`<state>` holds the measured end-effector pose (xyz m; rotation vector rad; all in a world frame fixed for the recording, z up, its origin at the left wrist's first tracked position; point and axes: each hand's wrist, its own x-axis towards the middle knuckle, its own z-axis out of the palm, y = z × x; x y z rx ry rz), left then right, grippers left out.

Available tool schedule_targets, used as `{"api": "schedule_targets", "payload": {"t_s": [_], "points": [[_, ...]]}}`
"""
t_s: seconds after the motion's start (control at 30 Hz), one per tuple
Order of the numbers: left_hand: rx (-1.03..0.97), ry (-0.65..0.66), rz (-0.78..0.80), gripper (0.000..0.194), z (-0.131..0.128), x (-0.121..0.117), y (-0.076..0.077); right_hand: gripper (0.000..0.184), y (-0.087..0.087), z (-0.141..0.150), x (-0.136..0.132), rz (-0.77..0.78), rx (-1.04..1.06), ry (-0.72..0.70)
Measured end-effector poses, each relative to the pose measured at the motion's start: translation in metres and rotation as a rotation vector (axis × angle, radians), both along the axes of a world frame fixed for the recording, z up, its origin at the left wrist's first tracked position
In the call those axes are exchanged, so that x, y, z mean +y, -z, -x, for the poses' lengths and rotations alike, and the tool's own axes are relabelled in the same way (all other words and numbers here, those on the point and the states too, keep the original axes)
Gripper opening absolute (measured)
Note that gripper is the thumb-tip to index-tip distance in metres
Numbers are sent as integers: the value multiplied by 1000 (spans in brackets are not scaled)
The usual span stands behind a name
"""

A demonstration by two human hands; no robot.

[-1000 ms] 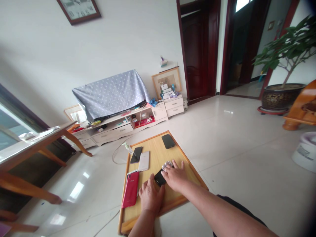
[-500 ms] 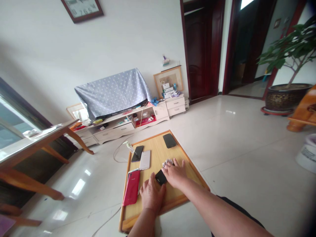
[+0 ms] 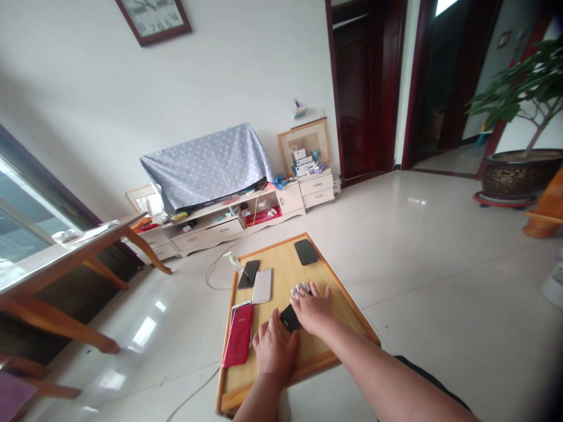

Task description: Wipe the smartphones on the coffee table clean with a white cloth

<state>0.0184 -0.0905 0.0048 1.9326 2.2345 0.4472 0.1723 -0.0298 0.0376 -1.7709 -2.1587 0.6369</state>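
My hands are over a bamboo-coloured wooden board [image 3: 281, 266] lying on the tiled floor. Between them lies a black smartphone [image 3: 289, 317], its lower end by my left hand [image 3: 276, 351], whose spread fingers touch its edge. My right hand [image 3: 313, 308] lies over its upper end, with the fingertips on a crumpled white cloth [image 3: 299, 288]. To the left lie a phone in a red case [image 3: 237, 335], a white phone [image 3: 262, 286] and a black phone [image 3: 248, 274]. Another black phone [image 3: 305, 252] sits at the far corner.
A small pump bottle [image 3: 233, 261] and a white cable [image 3: 211, 275] lie beyond the board's corner. A cream TV cabinet [image 3: 206, 234] stands by the wall, a wooden table [image 3: 88, 249] at left, and a potted plant [image 3: 519, 181] at right.
The whole room has shifted slightly right in the view. My hands stay on the black phone and cloth, with little visible movement relative to the board.
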Motion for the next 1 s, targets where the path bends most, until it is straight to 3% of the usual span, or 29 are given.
{"api": "schedule_targets", "payload": {"t_s": [0.2, 0.27, 0.4, 0.47, 0.7, 0.77, 0.9, 1.0], "points": [[0, 3, -3, 65, 4, 0, 3, 59, 3, 15, -34, -60, 48, -299], [-1, 2, 2, 68, 3, 0, 2, 59, 1, 7, -28, -39, 22, -252], [1, -9, -6, 74, 0, -1, 0, 59, -4, -18, -5, 6, -63, -22], [3, -6, -16, 74, 0, -1, 1, 59, -3, -22, -4, 6, -71, 1], [27, 8, 0, 61, 4, 1, 6, 58, 8, 1, -45, -83, 16, -332], [25, 6, 2, 63, 3, 0, 4, 58, 6, -8, -40, -58, 0, -300], [22, 2, 12, 73, 0, -2, -1, 58, -2, -35, -15, 18, -73, -69], [23, 6, 6, 72, 0, -2, -1, 59, -4, -35, -19, 15, -86, -62]]}}
